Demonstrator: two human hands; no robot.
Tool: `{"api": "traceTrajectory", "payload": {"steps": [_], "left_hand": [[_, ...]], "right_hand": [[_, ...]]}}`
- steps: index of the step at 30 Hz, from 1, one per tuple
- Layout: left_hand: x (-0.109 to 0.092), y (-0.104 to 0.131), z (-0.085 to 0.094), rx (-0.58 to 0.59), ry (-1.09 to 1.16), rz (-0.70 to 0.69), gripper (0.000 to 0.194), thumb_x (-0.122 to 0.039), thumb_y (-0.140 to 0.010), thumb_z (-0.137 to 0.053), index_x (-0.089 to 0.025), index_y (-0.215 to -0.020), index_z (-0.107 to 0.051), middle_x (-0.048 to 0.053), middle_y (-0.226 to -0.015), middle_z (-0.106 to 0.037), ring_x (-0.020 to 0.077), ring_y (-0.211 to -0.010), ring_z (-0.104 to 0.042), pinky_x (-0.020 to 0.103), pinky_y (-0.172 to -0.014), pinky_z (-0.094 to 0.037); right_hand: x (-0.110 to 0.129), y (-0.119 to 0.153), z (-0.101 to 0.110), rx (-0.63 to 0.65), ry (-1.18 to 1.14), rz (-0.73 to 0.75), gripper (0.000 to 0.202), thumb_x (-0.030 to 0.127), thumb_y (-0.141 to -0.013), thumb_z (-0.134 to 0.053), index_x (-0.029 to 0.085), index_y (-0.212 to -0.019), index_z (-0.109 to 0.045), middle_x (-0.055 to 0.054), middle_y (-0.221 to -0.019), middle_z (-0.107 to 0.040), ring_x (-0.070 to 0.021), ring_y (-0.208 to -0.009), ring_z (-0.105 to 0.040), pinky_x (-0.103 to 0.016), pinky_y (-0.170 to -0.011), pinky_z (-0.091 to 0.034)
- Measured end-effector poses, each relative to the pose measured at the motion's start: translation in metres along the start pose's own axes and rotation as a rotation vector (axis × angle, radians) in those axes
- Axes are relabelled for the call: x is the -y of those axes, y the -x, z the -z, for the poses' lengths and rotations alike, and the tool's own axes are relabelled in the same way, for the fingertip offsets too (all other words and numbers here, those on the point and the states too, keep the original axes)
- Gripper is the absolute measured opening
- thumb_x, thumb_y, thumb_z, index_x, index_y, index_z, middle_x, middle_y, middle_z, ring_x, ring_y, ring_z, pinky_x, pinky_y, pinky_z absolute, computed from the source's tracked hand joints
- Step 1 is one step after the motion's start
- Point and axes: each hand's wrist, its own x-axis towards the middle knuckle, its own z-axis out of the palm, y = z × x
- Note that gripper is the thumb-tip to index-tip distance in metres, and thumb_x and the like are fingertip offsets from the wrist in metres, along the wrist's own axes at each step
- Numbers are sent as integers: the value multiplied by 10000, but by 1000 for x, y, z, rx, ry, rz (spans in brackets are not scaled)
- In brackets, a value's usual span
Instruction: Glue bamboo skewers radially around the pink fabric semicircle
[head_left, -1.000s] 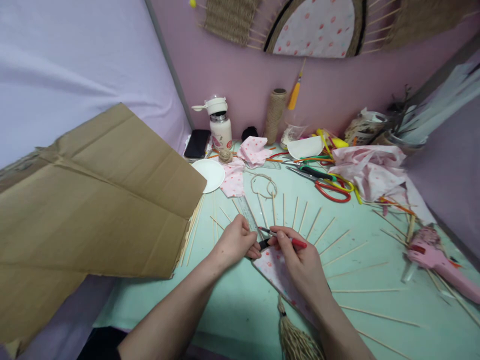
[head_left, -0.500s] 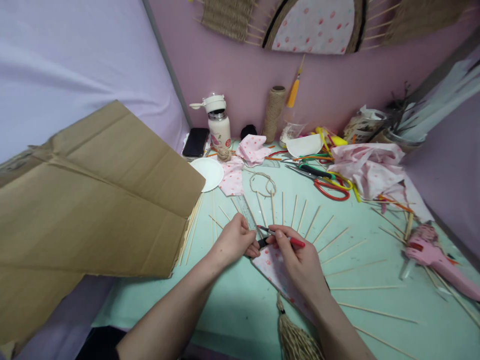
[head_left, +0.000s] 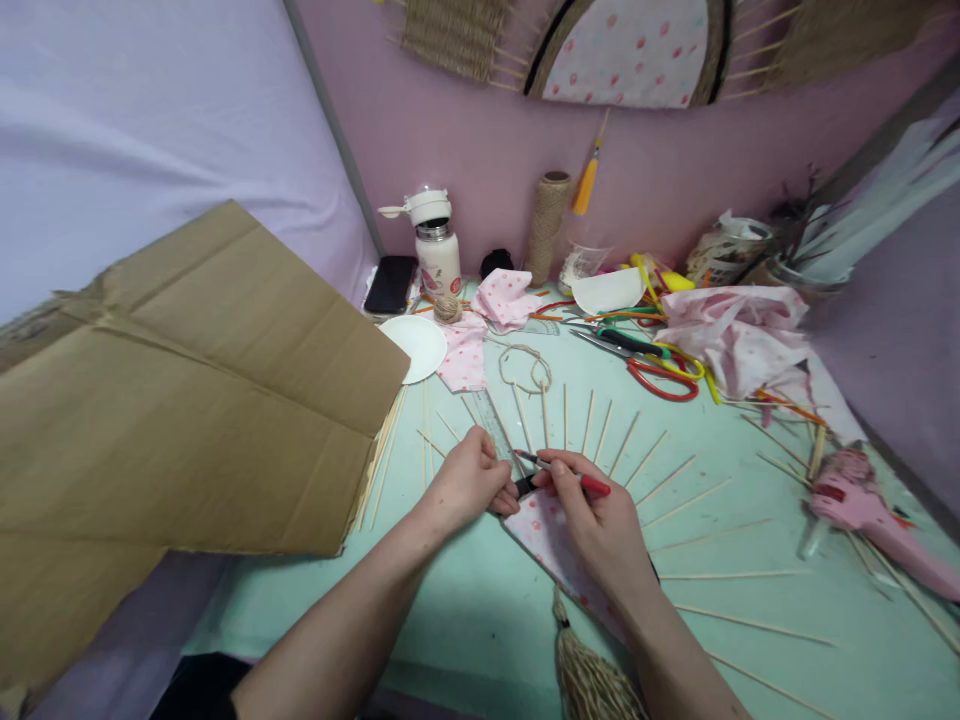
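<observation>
My right hand point(head_left: 589, 505) grips a slim red pen point(head_left: 596, 486) whose tip points left, close to my left fingers. With its fingers curled together, my left hand point(head_left: 472, 475) rests beside a black strip point(head_left: 525, 486) at the upper corner of a half-circle piece covered in pink spotted cloth point(head_left: 551, 540); what those fingers hold is hidden. A clear ruler point(head_left: 491, 420) runs up from between the hands. Thin wooden sticks point(head_left: 628, 443) fan out around the half circle, partly behind my right hand. From the straight edge hangs a twine tassel point(head_left: 589, 660).
Folded cardboard point(head_left: 217, 400) leans over the table's left side. Red-handled scissors point(head_left: 660, 378), a twine cone point(head_left: 550, 230), a white bottle point(head_left: 438, 255) and a phone point(head_left: 392, 284) stand or lie toward the back. A pink glue gun point(head_left: 862, 510) lies at right.
</observation>
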Motion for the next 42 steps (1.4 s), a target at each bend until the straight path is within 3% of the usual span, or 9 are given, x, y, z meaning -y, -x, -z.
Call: {"api": "traceTrajectory", "payload": {"steps": [10,16,20,23,25,34,39,42], "left_hand": [[-1,0,0,-4,-19,-7,240,-79,-848,-485,-231,-841,-300,-35,-545,-654,153,-465,-673,229,-445,-548],[-2,2,-1,-14,-3,-4,240,-77,-836,-490,-231,-855,-307,-31,-533,-651,163,-452,-668,238,-438,-544],[-11,6,2,-91,68,-70,222,-94,-834,-496,-231,-862,-323,-35,-544,-659,150,-444,-656,229,-442,-539],[-19,8,7,-173,136,-134,216,-116,-831,-505,-235,-860,-327,-44,-560,-666,137,-450,-651,215,-447,-532],[-21,8,9,-202,143,-159,217,-133,-828,-514,-237,-856,-326,-45,-572,-673,132,-445,-644,200,-433,-515],[-14,6,4,-181,6,-149,208,-176,-833,-516,-242,-849,-320,-40,-612,-687,120,-416,-619,167,-379,-448],[-7,4,-6,-116,-32,-158,218,-191,-834,-523,-247,-858,-313,-39,-631,-692,122,-412,-619,168,-365,-431],[-4,1,-11,-94,-33,-156,229,-200,-834,-529,-250,-859,-307,-40,-630,-690,129,-403,-618,177,-359,-433]], "right_hand": [[-4,-1,-1,-51,59,25,389,495,-924,-479,187,-1026,-693,-65,-845,-737,-206,-799,-670,-308,-752,-489],[-4,5,8,-9,157,142,348,416,-959,-437,212,-1173,-620,-40,-833,-736,-190,-775,-679,-308,-732,-508],[-7,18,16,101,483,344,293,370,-907,-546,231,-1155,-618,-91,-1100,-721,-273,-1039,-651,-432,-884,-490],[-13,28,17,210,692,451,466,402,-780,-713,229,-1193,-584,-117,-1344,-609,-362,-1279,-501,-571,-1025,-390],[-17,32,15,231,761,465,488,382,-742,-749,223,-1169,-574,-111,-1407,-561,-368,-1326,-454,-604,-1072,-334],[-28,34,17,-15,861,449,366,318,-795,-683,186,-1118,-572,-134,-1335,-611,-345,-1181,-560,-535,-965,-429],[-31,34,16,-69,829,420,492,356,-791,-695,173,-1220,-539,-138,-1328,-614,-356,-1198,-554,-564,-995,-398],[-24,33,16,-105,694,418,509,349,-841,-637,174,-1297,-494,-140,-1291,-636,-329,-1201,-569,-561,-1017,-387]]}}
